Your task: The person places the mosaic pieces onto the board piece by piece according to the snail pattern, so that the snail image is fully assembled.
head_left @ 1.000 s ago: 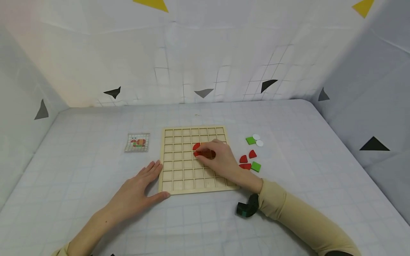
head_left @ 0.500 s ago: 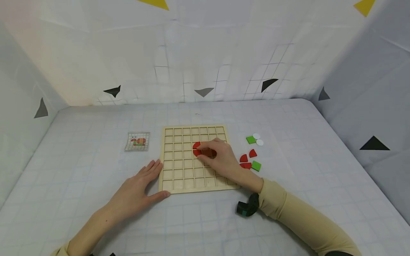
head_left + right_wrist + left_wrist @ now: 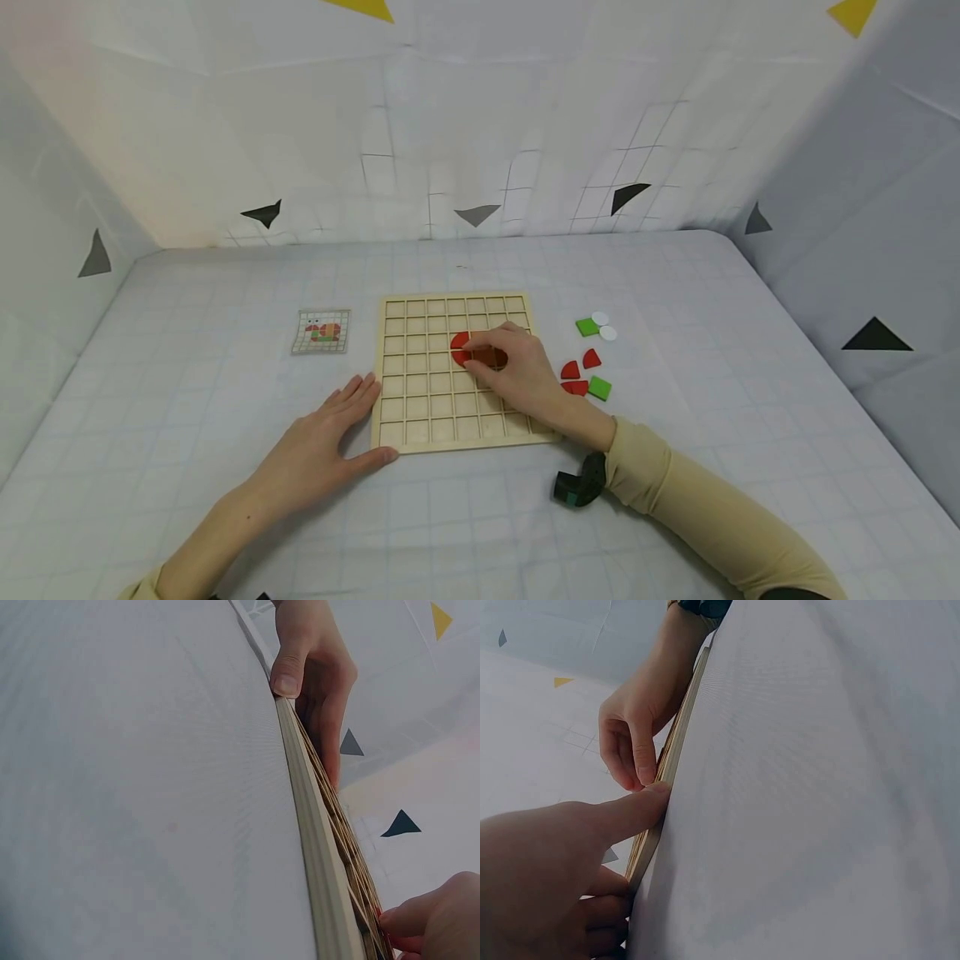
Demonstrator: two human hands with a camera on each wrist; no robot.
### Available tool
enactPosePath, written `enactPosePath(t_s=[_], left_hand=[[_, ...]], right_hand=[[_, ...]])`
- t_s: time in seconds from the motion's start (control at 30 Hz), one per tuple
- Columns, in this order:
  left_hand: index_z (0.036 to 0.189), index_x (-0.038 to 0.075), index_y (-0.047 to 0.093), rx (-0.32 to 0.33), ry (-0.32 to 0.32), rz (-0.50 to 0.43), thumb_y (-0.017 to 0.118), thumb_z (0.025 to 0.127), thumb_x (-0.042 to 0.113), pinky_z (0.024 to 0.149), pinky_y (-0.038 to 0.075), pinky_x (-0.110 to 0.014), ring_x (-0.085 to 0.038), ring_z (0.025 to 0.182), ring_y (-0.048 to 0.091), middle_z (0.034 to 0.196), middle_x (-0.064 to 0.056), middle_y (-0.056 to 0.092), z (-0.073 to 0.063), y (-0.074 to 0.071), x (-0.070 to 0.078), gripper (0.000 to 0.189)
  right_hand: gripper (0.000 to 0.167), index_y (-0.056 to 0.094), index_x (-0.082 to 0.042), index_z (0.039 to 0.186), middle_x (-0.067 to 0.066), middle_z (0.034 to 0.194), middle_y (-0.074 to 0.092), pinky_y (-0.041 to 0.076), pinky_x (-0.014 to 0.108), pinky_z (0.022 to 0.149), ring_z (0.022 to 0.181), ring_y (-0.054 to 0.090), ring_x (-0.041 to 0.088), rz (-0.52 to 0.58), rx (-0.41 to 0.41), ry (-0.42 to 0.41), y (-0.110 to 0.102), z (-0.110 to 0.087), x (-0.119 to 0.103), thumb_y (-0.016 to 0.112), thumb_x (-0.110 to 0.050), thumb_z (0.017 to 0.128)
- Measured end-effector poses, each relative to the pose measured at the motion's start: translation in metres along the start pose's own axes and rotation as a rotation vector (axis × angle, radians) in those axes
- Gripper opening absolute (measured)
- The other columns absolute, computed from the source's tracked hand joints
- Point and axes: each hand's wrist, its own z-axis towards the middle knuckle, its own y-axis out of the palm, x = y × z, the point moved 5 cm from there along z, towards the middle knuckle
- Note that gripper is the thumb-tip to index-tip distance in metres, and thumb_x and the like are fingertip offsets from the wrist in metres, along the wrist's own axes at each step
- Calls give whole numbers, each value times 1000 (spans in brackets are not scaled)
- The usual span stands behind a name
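Observation:
A square wooden grid board (image 3: 416, 407) lies on the table. My left hand (image 3: 311, 458) rests at its near left corner, fingers straight along the left side and thumb on the front edge. My right hand (image 3: 521, 371) is over the board's middle, thumb and index fingertip at the edges of a red quarter-circle tile (image 3: 458, 357), which they pinch lightly. Another red quarter-circle tile (image 3: 458, 339) lies just beyond it, the two forming a half-circle shape. Orange pieces (image 3: 487, 357) show under the right palm, partly hidden. In the right wrist view, the right fingertips (image 3: 397, 919) touch red at the grid.
Right of the board lie several loose red quarter-circle tiles (image 3: 592, 358), a green square (image 3: 599, 388), another green square (image 3: 587, 327) and white discs (image 3: 608, 333). A small pattern card (image 3: 322, 332) lies to the left. A black device (image 3: 581, 483) is at the right wrist.
The near red quarter-circle tile now lies flush below the other one. My right thumb and index finger have shifted slightly right, showing more of it. My left hand has stayed still.

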Motion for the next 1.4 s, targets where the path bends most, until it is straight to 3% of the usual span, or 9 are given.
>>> enactPosePath(t_s=[0.8, 1.03, 1.23, 1.33, 1.4], left_hand=[[156, 11, 36, -5, 4, 1, 71, 85, 58, 112, 34, -62, -32, 150, 28, 162, -3, 32, 0, 0, -1, 92], [156, 12, 35, -8, 11, 0, 71, 85, 59, 111, 34, -62, -32, 150, 28, 162, -4, 32, 2, 1, 1, 92], [155, 11, 36, 3, 16, 11, 71, 85, 59, 111, 35, -62, -33, 149, 30, 162, -5, 33, 1, 1, 0, 92], [155, 11, 36, 9, 15, 16, 71, 85, 59, 111, 35, -62, -33, 149, 30, 162, -5, 33, 1, 0, 0, 92], [155, 11, 36, 10, 14, 17, 71, 85, 59, 111, 35, -62, -33, 149, 30, 162, -5, 33, 0, 0, 0, 92]], right_hand=[[19, 77, -11, 104, 0, 97, 74, 51, 30, 75, 91, 61, 15, 2, -10, 18, -4, 2, -1, 80, -13, 85], [17, 78, -9, 101, 2, 98, 75, 54, 40, 82, 97, 65, 19, 32, -11, 80, -28, 4, 4, 81, -13, 84], [16, 78, -10, 101, 3, 97, 74, 52, 45, 85, 94, 64, 23, 48, -48, 120, -52, -9, 20, 79, -10, 85], [17, 77, -12, 103, 0, 100, 75, 50, 43, 90, 98, 65, 19, 22, -53, 126, -66, -18, 30, 78, -11, 87], [17, 77, -14, 104, -3, 101, 74, 52, 39, 84, 99, 65, 17, -12, -46, 138, -76, -24, 37, 77, -12, 88]])
